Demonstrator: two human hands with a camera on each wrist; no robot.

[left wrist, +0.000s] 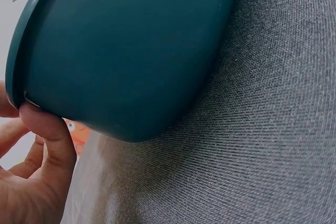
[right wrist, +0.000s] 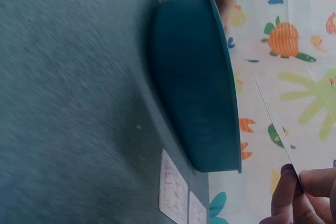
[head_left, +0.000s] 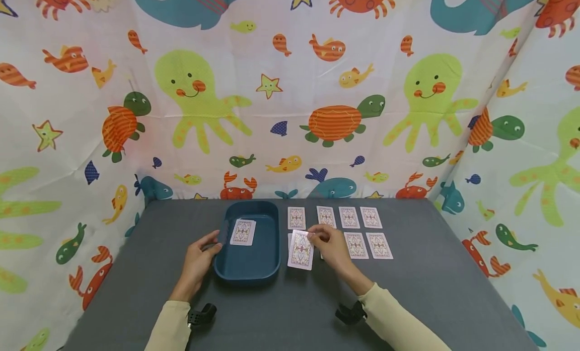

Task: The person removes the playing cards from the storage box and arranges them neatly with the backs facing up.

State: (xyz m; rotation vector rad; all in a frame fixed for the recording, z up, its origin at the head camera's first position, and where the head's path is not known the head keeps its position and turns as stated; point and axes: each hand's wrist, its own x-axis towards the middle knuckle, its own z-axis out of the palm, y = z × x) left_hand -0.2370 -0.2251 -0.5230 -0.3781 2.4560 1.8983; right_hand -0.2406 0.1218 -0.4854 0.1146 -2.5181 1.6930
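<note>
A playing card (head_left: 301, 250), back pattern up, is pinched by its upper right corner between the thumb and fingers of my right hand (head_left: 331, 246). In the right wrist view that held card (right wrist: 274, 116) shows edge-on, raised above the table. My left hand (head_left: 199, 260) grips the left rim of a dark blue tray (head_left: 246, 275); the thumb (left wrist: 47, 124) lies against the rim in the left wrist view. Inside the tray lie overlapping cards (head_left: 242, 232), patterned backs up.
To the tray's right, face-down cards lie in two rows, among them a far-row card (head_left: 349, 217) and a near-row card (head_left: 379, 246). My right hand and the held card partly cover the near row. A grey cloth (head_left: 281, 321) covers the table; a patterned curtain (head_left: 281, 104) stands behind.
</note>
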